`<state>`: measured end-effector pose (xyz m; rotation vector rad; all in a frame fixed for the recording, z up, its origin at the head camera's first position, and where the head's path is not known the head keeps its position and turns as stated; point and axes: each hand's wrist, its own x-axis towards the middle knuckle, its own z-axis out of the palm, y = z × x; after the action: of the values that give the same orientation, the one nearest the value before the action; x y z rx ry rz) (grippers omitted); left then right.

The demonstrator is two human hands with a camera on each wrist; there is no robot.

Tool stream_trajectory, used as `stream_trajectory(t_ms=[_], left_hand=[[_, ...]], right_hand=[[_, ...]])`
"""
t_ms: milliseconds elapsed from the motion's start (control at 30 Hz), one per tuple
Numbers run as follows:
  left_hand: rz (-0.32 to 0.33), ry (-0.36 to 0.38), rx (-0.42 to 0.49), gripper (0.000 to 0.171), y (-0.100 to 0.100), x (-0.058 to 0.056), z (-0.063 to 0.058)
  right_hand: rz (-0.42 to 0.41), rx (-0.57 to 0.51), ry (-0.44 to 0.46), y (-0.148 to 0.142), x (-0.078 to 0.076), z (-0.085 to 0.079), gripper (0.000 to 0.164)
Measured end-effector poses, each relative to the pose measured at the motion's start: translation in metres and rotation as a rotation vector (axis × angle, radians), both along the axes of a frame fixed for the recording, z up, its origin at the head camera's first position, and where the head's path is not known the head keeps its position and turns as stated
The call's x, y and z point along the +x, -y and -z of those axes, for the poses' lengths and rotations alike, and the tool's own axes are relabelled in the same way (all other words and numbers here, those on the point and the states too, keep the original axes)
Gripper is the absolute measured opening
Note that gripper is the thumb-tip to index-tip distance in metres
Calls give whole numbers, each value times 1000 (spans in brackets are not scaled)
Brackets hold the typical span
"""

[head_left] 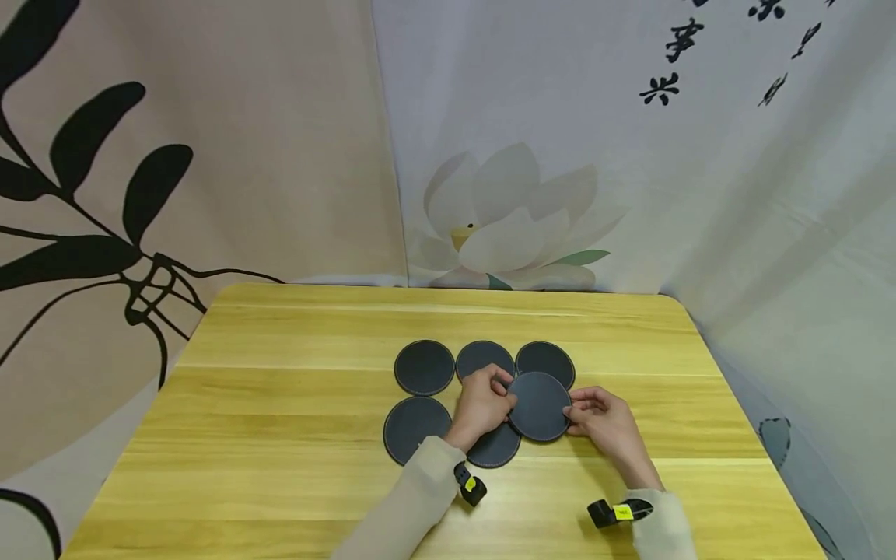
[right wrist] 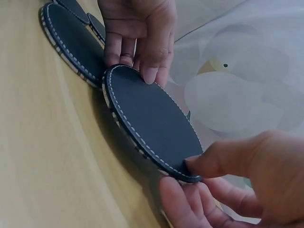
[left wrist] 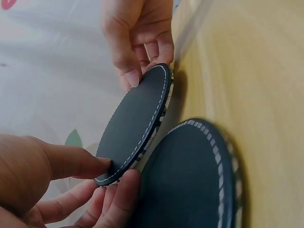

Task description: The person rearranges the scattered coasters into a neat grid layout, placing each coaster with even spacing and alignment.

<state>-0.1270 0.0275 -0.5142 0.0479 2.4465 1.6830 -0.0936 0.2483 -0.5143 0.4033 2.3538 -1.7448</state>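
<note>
Both hands hold one round black coaster [head_left: 539, 406] by opposite edges, just above the wooden table. It has white stitching round its rim and a patterned edge below, seen in the wrist views. My left hand [head_left: 483, 404] pinches its left edge, thumb on top and fingers underneath. On the right edge, my right hand [head_left: 605, 420] pinches it the same way. In the head view the coaster partly covers the back right coaster [head_left: 547, 359] and the front middle coaster [head_left: 495, 447]. My left hand hides part of the back middle coaster [head_left: 483, 356].
At the left lie two more black coasters, a back left coaster [head_left: 424, 367] and a front left coaster [head_left: 414, 428]. The wooden table [head_left: 280, 435] meets a printed curtain [head_left: 280, 155] at its back edge. Each wrist wears a small black camera.
</note>
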Motion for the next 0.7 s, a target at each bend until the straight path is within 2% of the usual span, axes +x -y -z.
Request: stream_trajectory(t_ms=[300,467,700], left_hand=[[68,-93,-57,23,-15,7,-4],[95,-98,-63,22,-22,10,-3],[116,-67,-73,21,-28,13,-1]], right_hand=[[21,10,27,-14,12,0,38],[19,63,30,-20,16,-1,37],[16,139,54,-24,19,-2,34]])
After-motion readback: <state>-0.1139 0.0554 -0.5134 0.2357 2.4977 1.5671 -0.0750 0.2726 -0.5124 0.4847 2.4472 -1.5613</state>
